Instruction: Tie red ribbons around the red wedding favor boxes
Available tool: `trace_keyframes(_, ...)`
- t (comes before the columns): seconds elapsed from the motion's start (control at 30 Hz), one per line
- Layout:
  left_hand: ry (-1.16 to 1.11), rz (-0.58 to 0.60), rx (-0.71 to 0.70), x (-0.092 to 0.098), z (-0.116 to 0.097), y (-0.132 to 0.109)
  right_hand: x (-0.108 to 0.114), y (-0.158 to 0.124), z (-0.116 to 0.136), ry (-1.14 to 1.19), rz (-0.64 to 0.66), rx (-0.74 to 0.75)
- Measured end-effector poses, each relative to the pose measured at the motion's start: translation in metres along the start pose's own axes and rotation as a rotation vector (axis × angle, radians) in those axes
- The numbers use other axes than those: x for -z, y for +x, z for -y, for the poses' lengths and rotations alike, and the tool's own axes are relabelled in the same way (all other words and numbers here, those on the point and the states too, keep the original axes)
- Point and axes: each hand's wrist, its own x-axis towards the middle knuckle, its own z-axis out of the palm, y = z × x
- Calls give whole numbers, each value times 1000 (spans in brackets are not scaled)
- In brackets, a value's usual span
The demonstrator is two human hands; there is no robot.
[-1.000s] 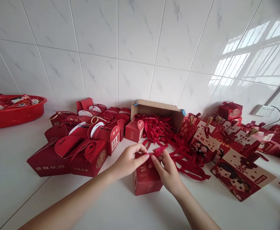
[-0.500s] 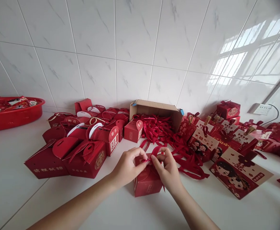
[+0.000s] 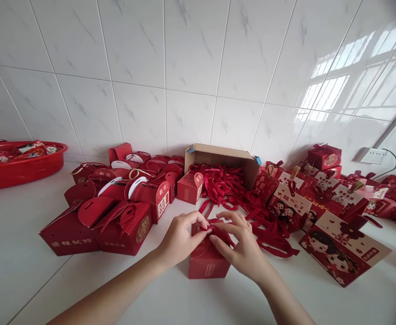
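Observation:
A small red gift box (image 3: 209, 267) with pale printing stands upright on the white counter in front of me. My left hand (image 3: 186, 234) is closed in a pinch at its top, thumb and forefinger on a red ribbon (image 3: 221, 227). From the other side, my right hand (image 3: 243, 241) has its thumb and bent fingers on the same ribbon, the fingertips almost meeting those of the left. The hands partly cover the knot or loop there, so its shape is hard to make out.
Behind the box, a cardboard carton (image 3: 221, 151) on its side spills loose red ribbons (image 3: 225, 183). Several red boxes (image 3: 126, 230) crowd the left. Printed gift boxes (image 3: 345, 248) stand at right. A red basin (image 3: 25, 169) holds packets. A power socket (image 3: 370, 155) is by the tiled wall.
My right hand has shifted, its fingers now stretched lower over the box top; the raised ribbon loop has come down. My left hand keeps its pinch. The view has tilted slightly.

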Motion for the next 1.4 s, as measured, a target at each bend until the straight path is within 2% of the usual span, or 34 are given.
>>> trace_keyframes(0.1, -10, -1, 9, -1, 1, 1, -1, 0, -1, -46, 16, -37)
trace_keyframes(0.23, -26, 6, 34, -1, 1, 1, -7, 2, -6, -65, -59, -59)
trace_keyframes(0.43, -44, 51, 75, 1, -2, 1, -11, 2, -8, -59, -158, -9)
trace_keyframes(0.63, -68, 111, 90, 4, -2, 3, -10, 0, -6, -97, -121, 25)
trace_keyframes(0.73, -82, 168, 79, 7, -2, 1, -10, 1, -5, -49, -98, 14)
trace_keyframes(0.87, -24, 156, 48, 6, -2, 0, -11, 3, -5, 21, -80, -60)
trace_keyframes(1.07, -20, 157, -7, 6, 4, 10, -15, 6, -7, 394, 19, -217)
trace_keyframes(1.2, -84, 176, -25, 1, 18, 23, -16, 10, -10, 496, 87, -210)
trace_keyframes(1.3, -127, 151, -9, -2, 25, 26, -19, 10, -11, 484, 11, -173)
trace_keyframes(1.4, -121, 174, 3, 3, 20, 19, -21, 8, -10, 471, -64, -205)
